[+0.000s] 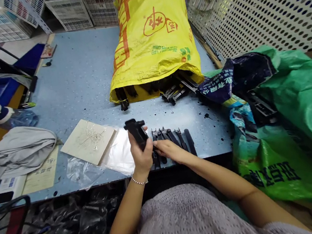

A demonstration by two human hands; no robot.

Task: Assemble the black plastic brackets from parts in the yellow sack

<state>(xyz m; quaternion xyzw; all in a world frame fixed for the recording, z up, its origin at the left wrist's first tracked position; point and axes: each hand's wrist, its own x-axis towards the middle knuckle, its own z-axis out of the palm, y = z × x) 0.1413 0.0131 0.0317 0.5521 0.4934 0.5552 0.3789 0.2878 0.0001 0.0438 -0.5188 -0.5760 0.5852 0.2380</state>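
My left hand (143, 153) is wrapped round a black plastic part (137, 131), holding it tilted above the front of the blue table. Close beside it on the right, my right hand (168, 149) has its fingers pinched near the lower side of that part; what they hold, if anything, is too small to tell. Several slim black pieces (180, 138) lie in a row on the table, just beyond and right of my right hand. More black parts (174, 92) stick out of the open mouth of a yellow sack (152, 51).
A pale square board (88, 142) with tiny pins and clear plastic bags (120, 153) lie left of my hands. A grey cloth (23, 147) and a bottle (7, 114) are farther left. Green bags (303, 111) bulge at the right, below a white perforated basket (257, 13).
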